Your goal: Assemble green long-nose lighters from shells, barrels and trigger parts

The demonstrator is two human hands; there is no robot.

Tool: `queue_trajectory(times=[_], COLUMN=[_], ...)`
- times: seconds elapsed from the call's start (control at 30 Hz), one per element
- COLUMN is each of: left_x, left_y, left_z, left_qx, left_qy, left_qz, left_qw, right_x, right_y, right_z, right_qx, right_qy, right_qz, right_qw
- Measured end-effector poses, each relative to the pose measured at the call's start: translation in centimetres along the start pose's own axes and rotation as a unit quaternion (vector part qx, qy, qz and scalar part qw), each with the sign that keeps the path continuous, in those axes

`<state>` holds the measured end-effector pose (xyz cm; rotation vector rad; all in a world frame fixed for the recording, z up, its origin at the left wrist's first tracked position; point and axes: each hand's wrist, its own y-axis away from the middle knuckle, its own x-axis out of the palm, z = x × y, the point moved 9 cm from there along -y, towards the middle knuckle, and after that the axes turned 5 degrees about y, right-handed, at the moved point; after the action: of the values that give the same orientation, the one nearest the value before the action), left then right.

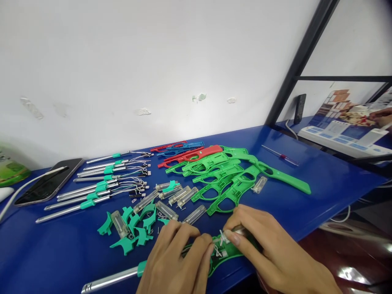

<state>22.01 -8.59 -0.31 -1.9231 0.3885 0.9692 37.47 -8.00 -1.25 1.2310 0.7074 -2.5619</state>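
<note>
My left hand [176, 255] and my right hand [266, 245] meet at the near edge of the blue table [321, 179], both closed on one green plastic lighter shell [228, 255]. A metal tube [110, 281] with a green collar sticks out to the left from under my left hand. Thin white wires [218, 250] show between my fingertips, and my right fingers pinch a small part against the shell. Just beyond my hands lies a pile of green shells [223, 175] and several clear gas tanks [179, 196].
Metal tubes with green collars and wires [101, 185] lie in a row at left, green triggers [131, 228] in front of them. Red and blue shells [183, 152], a small screwdriver [281, 156], a phone [50, 179] and a power strip [339, 141] are farther off. Another person's hand [381, 116] is at far right.
</note>
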Motion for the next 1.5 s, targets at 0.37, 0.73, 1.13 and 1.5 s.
queue_trajectory(times=[0.37,0.73,1.13,1.5], left_x=[0.1,0.5,0.5,0.4], left_y=[0.0,0.5,0.5,0.2], left_z=[-0.2,-0.1,-0.1,-0.4], left_qx=[0.016,0.016,0.009,0.014], left_qy=[-0.036,-0.019,-0.005,-0.018], left_qz=[0.009,0.017,0.029,0.023], left_qw=[0.999,1.0,1.0,0.999], right_x=[0.1,-0.1,-0.4,-0.7], right_y=[-0.2,-0.1,-0.2,-0.1], right_z=[0.1,0.5,1.2,1.7], right_qx=[0.006,-0.029,-0.076,-0.117], right_qy=[0.01,0.033,0.053,0.068], right_qz=[0.011,-0.005,-0.032,-0.052], right_qw=[1.0,0.999,0.995,0.99])
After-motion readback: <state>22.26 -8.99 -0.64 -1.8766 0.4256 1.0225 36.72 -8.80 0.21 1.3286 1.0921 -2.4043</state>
